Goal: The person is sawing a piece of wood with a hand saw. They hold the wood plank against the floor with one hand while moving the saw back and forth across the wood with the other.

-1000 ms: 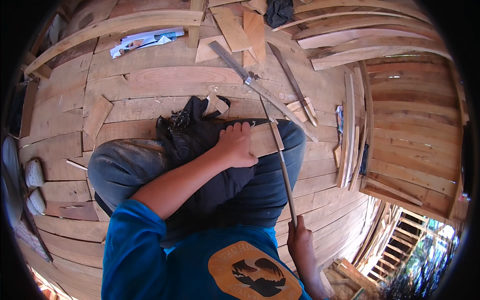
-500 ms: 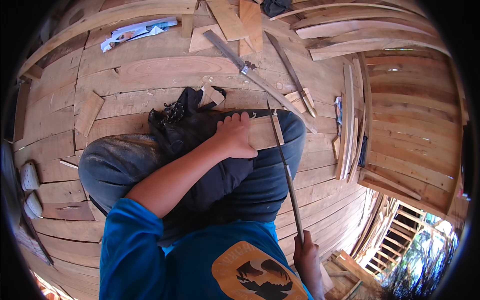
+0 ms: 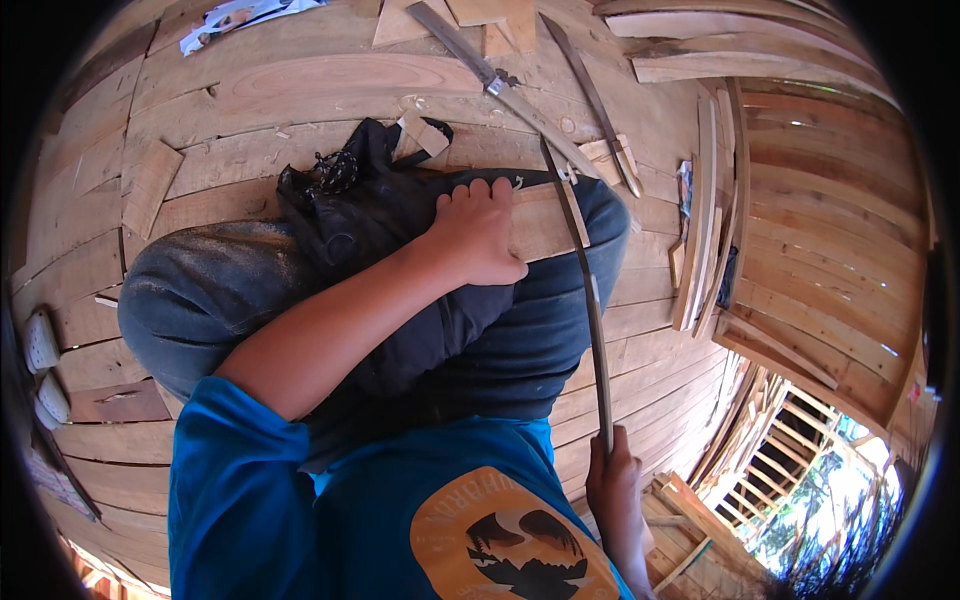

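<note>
A short, flat wooden board [image 3: 540, 222] rests across my right thigh. My left hand [image 3: 482, 232] is closed over the board's left part, thumb at the near edge and fingers bent at the far one. My right hand [image 3: 613, 485], low at the right, wraps round the long straight handle of a saw [image 3: 596, 335]. The thin blade, seen nearly edge-on, crosses the board close to its right end. Any cut under it is too small to make out. Black cloth [image 3: 345, 225] lies bunched in my lap beneath my left forearm.
Beyond my knees, a second saw [image 3: 532, 116] and a long machete-like blade [image 3: 585, 85] lie on the plank floor [image 3: 400, 285]. Wood offcuts [image 3: 155, 185] are scattered about. Curved planks [image 3: 750, 60] stand far right, near a slatted wooden panel [image 3: 820, 240]. Pale slippers [image 3: 45, 370] sit at the left.
The view has shifted, so floor items and my lap appear higher. Both hands keep their hold, and the saw still crosses the board near its right end.
</note>
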`<state>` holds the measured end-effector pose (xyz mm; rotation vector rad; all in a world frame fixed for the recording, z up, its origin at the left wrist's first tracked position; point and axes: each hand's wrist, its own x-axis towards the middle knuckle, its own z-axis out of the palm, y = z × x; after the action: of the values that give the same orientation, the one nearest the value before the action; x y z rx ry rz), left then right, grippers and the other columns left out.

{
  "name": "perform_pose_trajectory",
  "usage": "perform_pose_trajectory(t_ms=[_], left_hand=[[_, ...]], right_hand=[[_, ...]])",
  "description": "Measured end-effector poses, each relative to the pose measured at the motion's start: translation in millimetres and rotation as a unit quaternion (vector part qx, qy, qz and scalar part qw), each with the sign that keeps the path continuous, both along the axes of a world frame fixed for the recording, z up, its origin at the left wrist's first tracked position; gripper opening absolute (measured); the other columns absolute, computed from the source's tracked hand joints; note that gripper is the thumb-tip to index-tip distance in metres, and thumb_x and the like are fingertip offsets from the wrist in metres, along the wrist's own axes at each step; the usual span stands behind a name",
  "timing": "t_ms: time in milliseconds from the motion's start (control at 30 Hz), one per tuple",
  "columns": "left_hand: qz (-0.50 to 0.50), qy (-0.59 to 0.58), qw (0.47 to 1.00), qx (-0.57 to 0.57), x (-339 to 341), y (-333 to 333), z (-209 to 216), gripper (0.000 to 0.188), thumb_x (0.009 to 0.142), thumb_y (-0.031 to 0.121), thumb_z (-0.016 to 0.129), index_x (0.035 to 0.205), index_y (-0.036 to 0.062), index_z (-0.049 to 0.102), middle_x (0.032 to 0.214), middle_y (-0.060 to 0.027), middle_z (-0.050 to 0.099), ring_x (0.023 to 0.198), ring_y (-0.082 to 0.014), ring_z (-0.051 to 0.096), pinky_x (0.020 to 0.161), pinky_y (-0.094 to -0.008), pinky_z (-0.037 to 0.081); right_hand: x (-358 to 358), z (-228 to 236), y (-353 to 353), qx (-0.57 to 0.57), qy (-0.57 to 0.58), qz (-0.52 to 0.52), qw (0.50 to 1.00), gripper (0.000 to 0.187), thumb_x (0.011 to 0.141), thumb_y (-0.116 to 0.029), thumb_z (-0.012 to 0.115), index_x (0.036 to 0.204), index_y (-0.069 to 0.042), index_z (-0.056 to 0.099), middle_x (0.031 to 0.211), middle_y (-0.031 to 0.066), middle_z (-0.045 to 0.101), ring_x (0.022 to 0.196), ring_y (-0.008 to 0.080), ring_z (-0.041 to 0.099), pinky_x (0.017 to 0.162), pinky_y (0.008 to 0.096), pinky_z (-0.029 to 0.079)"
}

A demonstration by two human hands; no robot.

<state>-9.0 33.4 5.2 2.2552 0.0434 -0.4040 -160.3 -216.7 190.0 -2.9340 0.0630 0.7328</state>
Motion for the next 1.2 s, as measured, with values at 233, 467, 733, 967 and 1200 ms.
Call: perform_pose_trajectory(t_ms=[233, 467, 733, 967, 1200], left_hand=[[0.019, 0.047, 0.999, -0.013, 2, 7, -5, 0.084, 0.063, 0.035, 0.076, 0.125, -0.0082, 0.039, 0.120, -0.0293, 0.051, 0.114, -0.0440, 0.052, 0.093, -0.0530, 0.043], [0.018, 0.038, 0.999, -0.010, -2, 9, -6, 0.084, 0.064, 0.035, 0.076, 0.125, -0.0085, 0.039, 0.119, -0.0290, 0.052, 0.115, -0.0439, 0.052, 0.094, -0.0535, 0.043], [0.006, 0.031, 0.999, -0.002, -4, 3, 5, 0.080, 0.063, 0.034, 0.076, 0.122, -0.0079, 0.040, 0.117, -0.0281, 0.053, 0.114, -0.0439, 0.052, 0.092, -0.0535, 0.043], [0.009, 0.023, 1.000, -0.009, 1, 3, -2, 0.078, 0.064, 0.033, 0.075, 0.123, -0.0056, 0.041, 0.119, -0.0271, 0.052, 0.115, -0.0441, 0.051, 0.092, -0.0542, 0.043], [0.027, 0.038, 0.999, -0.014, 2, 9, -15, 0.081, 0.064, 0.035, 0.076, 0.123, -0.0062, 0.040, 0.121, -0.0284, 0.051, 0.115, -0.0446, 0.051, 0.092, -0.0566, 0.042]], right_hand=[[-19, 27, -10, -0.059, 0.020, 0.017, 0.998, 0.013, 0.097, -0.014, 0.053, 0.101, -0.001, 0.050, 0.059, 0.0261, 0.056, 0.060, 0.0468, 0.059, 0.047, 0.0515, 0.042], [11, -4, 7, -0.050, 0.026, -0.008, 0.998, 0.012, 0.097, -0.013, 0.053, 0.099, -0.002, 0.050, 0.060, 0.0264, 0.056, 0.061, 0.0476, 0.059, 0.050, 0.0533, 0.042], [25, -11, 7, -0.047, 0.015, 0.006, 0.999, 0.011, 0.096, -0.013, 0.054, 0.101, -0.003, 0.052, 0.061, 0.0267, 0.057, 0.059, 0.0456, 0.061, 0.049, 0.0507, 0.043], [-12, 30, 0, -0.042, 0.025, -0.004, 0.999, 0.012, 0.097, -0.012, 0.054, 0.103, -0.002, 0.051, 0.057, 0.0257, 0.054, 0.058, 0.0473, 0.057, 0.049, 0.0530, 0.040], [12, 11, 10, -0.053, 0.029, 0.007, 0.998, 0.011, 0.097, -0.013, 0.053, 0.095, -0.003, 0.050, 0.058, 0.0256, 0.054, 0.057, 0.0467, 0.057, 0.049, 0.0537, 0.041]])
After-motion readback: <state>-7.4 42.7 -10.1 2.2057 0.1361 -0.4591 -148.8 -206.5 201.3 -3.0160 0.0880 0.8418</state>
